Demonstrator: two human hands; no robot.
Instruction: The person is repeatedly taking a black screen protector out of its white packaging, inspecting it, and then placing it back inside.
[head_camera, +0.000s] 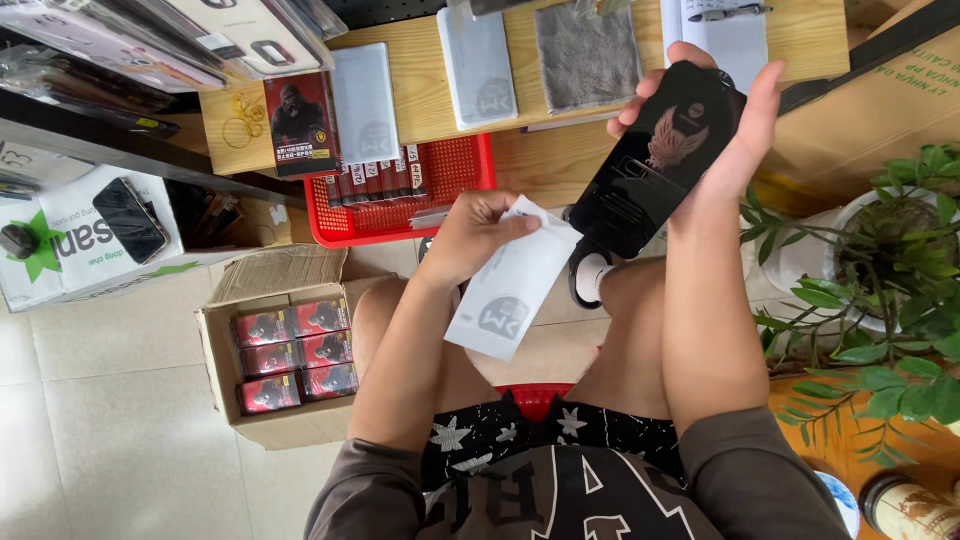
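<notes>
My right hand (735, 130) holds a glossy black flat package (655, 160) with a winged emblem, tilted, above my knee. My left hand (470, 235) pinches the top of a white paper sleeve (510, 285) with a grey logo, just left of the black package's lower end. The two items nearly touch. I sit on a red stool (535, 397), knees apart, looking down at both hands.
A cardboard box (285, 340) of red packets stands on the tiled floor at the left. A red basket (400, 190) of packets sits under a low wooden table (420, 90) with white sleeves, a grey cloth and a red-black box. A potted plant (880, 290) is at the right.
</notes>
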